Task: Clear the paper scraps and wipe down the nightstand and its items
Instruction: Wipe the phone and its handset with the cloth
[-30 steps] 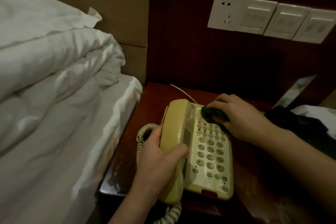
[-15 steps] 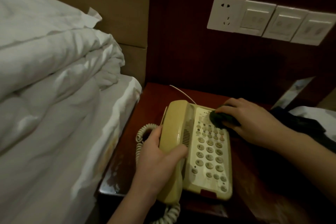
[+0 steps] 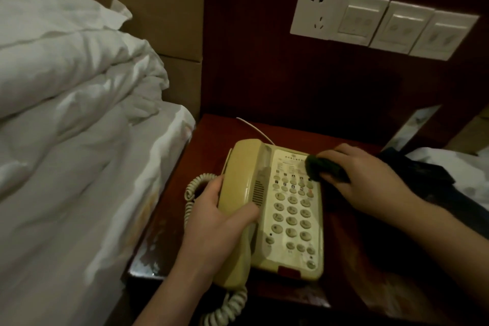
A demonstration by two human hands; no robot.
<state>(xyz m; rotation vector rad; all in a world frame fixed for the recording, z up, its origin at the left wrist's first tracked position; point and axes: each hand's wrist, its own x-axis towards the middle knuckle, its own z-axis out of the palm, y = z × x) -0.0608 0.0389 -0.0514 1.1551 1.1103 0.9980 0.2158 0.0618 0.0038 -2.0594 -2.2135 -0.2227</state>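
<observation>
We observe a cream telephone [image 3: 293,209] standing on the dark red nightstand [image 3: 211,140], between the two hands. The left hand [image 3: 214,222] is wrapped round the handset [image 3: 239,193], which lies in its cradle along the telephone's left side; the thumb crosses the handset's front and the fingers curl behind its outer edge. The right hand [image 3: 365,180] holds a dark cloth [image 3: 321,167] bunched under its fingers and presses it on the upper right corner of the telephone's face, just above the small keys. The two hands are apart, with the keypad [image 3: 292,217] bare between them.

A coiled cord [image 3: 194,193] runs from behind the left hand down the telephone's left side and reappears below the wrist at the near edge of the nightstand. A thin white wire [image 3: 254,130] rises from behind the telephone, beyond the left hand.

The nightstand surface near the left wrist shows pale smears and glare on its front left corner. We see no detail of the surface under the right forearm; it is too dark to tell.

Left of the left hand lies a bed with a white duvet [image 3: 66,87] heaped on it. Beyond the right hand, dark fabric [image 3: 418,169] rests on white bedding. Above both hands, a socket and switch panel [image 3: 381,21] is fixed to the dark wood wall
</observation>
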